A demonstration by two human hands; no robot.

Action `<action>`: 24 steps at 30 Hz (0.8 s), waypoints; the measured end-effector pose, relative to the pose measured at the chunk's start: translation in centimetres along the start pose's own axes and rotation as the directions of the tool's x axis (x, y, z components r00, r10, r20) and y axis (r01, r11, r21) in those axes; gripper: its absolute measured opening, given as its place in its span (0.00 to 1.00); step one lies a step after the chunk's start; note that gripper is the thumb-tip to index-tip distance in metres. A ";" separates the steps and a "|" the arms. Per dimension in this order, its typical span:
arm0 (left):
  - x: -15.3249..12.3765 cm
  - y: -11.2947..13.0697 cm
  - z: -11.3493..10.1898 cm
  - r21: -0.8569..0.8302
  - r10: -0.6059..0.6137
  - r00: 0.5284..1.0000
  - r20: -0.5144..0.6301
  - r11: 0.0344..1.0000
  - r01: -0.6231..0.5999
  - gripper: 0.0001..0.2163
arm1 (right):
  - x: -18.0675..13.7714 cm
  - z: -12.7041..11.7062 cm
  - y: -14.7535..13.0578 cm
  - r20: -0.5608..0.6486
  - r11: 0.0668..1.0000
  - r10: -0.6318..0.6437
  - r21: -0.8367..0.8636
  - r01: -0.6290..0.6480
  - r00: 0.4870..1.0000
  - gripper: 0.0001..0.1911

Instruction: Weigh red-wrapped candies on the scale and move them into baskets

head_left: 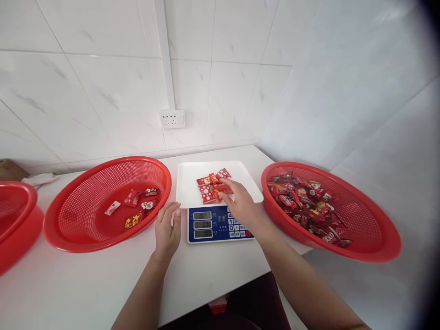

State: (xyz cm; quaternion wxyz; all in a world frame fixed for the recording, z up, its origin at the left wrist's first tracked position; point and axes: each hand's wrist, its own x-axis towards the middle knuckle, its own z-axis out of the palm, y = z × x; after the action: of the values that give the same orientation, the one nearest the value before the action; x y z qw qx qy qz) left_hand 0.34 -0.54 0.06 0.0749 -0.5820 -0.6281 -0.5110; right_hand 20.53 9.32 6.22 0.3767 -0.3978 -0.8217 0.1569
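A small pile of red wrapped candies [207, 194] lies on the white tray [187, 178] of a digital scale [220, 234]. My right hand [241, 204] reaches over the tray from the right, its thumb and fingers closed on a red wrapped candy [222, 188] at the pile's right side. By the tray's front left corner is my left hand [167, 229], fingers loosely bent and thumb apart, with nothing in it. Its fingertips are at the tray's edge; whether they touch it I cannot tell. The scale's blue panel is partly covered by my right hand.
To the left stands a red mesh basket [79, 183] with several wrapped candies. A fuller red basket [373, 206] is on the right, jutting past the table's edge. More red basketware [20, 233] sits far left. Behind the white table [103, 279] rises a tiled wall with a socket [173, 119].
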 end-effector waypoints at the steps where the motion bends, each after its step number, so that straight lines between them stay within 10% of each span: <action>1: 0.0 0.0 0.0 0.000 0.002 1.000 0.000 1.000 -0.002 0.10 | -0.4 -0.2 0.1 -0.015 1.000 -0.020 -0.007 0.019 1.000 0.17; 10: 0.1 0.2 -0.1 -0.017 -0.020 1.000 0.012 1.000 0.020 0.10 | -8.7 -3.1 4.1 -0.236 0.991 0.095 -0.070 -0.114 0.967 0.11; 24: -0.1 0.0 0.1 -0.017 -0.043 0.999 0.016 0.999 0.044 0.11 | -12.7 -3.7 6.5 -0.172 0.976 0.126 -0.152 -0.153 0.977 0.13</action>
State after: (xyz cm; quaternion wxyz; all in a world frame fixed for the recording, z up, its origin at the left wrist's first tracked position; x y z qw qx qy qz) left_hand 0.43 -0.55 -0.10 0.0537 -0.5729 -0.6367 -0.5134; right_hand 31.86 3.47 -1.16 0.3960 -0.4958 -0.7685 0.0819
